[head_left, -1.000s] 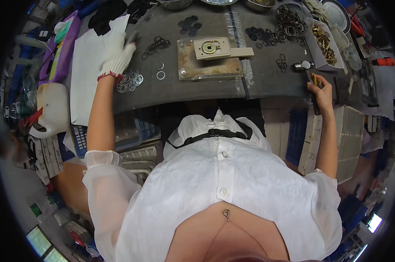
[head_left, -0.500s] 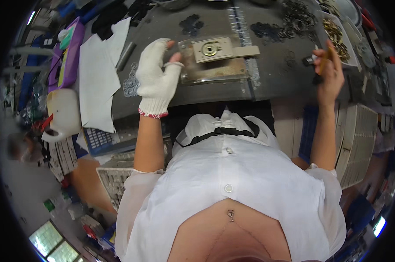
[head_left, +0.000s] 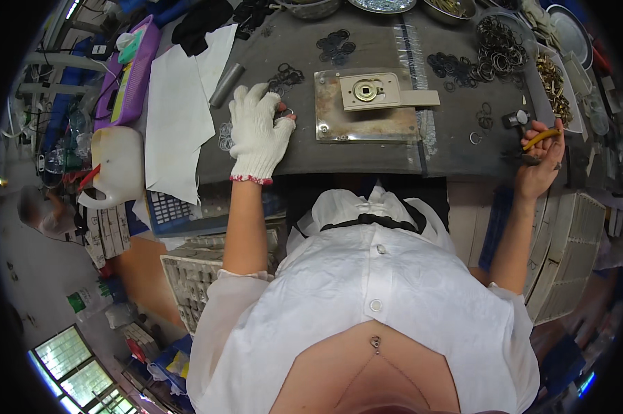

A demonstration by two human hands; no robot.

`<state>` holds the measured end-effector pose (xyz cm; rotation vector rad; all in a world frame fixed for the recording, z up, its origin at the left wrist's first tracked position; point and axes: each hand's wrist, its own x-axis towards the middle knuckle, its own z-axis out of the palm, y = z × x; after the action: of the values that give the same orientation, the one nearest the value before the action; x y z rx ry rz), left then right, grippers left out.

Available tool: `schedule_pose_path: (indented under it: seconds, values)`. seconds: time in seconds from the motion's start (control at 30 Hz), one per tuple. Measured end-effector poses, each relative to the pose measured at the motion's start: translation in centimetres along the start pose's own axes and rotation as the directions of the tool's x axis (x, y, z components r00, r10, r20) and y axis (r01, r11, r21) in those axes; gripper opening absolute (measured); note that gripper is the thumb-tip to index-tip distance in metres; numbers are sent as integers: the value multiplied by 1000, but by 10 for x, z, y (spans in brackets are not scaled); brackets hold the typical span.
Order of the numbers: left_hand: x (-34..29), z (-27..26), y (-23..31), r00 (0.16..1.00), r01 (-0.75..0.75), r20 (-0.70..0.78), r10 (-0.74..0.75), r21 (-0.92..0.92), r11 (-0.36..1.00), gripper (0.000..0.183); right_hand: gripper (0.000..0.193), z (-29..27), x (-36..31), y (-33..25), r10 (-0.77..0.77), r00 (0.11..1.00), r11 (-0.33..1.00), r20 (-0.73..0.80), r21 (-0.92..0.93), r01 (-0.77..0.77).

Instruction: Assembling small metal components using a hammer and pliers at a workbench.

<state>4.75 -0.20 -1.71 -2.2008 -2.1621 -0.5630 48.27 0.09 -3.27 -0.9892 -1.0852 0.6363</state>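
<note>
My left hand (head_left: 259, 134), in a white knit glove with bare fingertips, is low over the table. A thin metal ring (head_left: 287, 112) shows between its thumb and forefinger, which are closed around it. My bare right hand (head_left: 542, 162) grips pliers with yellow handles (head_left: 542, 138), their dark jaws pointing left close to the table. Between the hands, a beige lock-like part (head_left: 387, 100) with a round brass-coloured centre and a long flat arm rests on a metal base plate (head_left: 325, 127). Small black rings (head_left: 284, 77) lie just beyond my left hand.
Black rings (head_left: 335, 47) lie beyond the base plate, with a heap of rings (head_left: 501, 52) at far right. A white tray (head_left: 575, 114) holds brass-coloured parts. A silver-and-black tool (head_left: 515, 119) lies near my right hand. White sheets (head_left: 177, 117), a metal tube (head_left: 227, 85) and a purple basket (head_left: 135, 76) are left.
My left hand has moved left, away from the base plate, onto a ring. My right hand has drawn nearer to me, with the pliers lowered. The whole view has shifted.
</note>
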Motion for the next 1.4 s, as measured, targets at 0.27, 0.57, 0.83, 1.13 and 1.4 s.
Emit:
schedule_pose_path:
  seconds: [0.27, 0.57, 0.83, 1.13, 1.4]
  values:
    - [-4, -4, -5, 999, -30, 8, 31, -38, 999, 19, 51, 16, 1, -6, -20, 999, 995, 40, -98, 24]
    - [-23, -10, -23, 997, 78, -12, -83, -210, 975, 13, 48, 21, 2, -5, -12, 994, 986, 113, -162, 31]
    - [-62, -82, -40, 936, 6, 336, 104, -311, 950, 11, 48, 21, 1, -10, -5, 991, 982, 134, -186, 30]
    - [-43, -55, -19, 972, -91, 172, 163, -364, 927, 10, 49, 24, -3, -8, -33, 982, 980, 186, -188, 68]
    - [-43, -45, -26, 992, -21, 116, 46, -208, 978, 17, 47, 29, 1, -7, -28, 984, 971, 177, -229, 68]
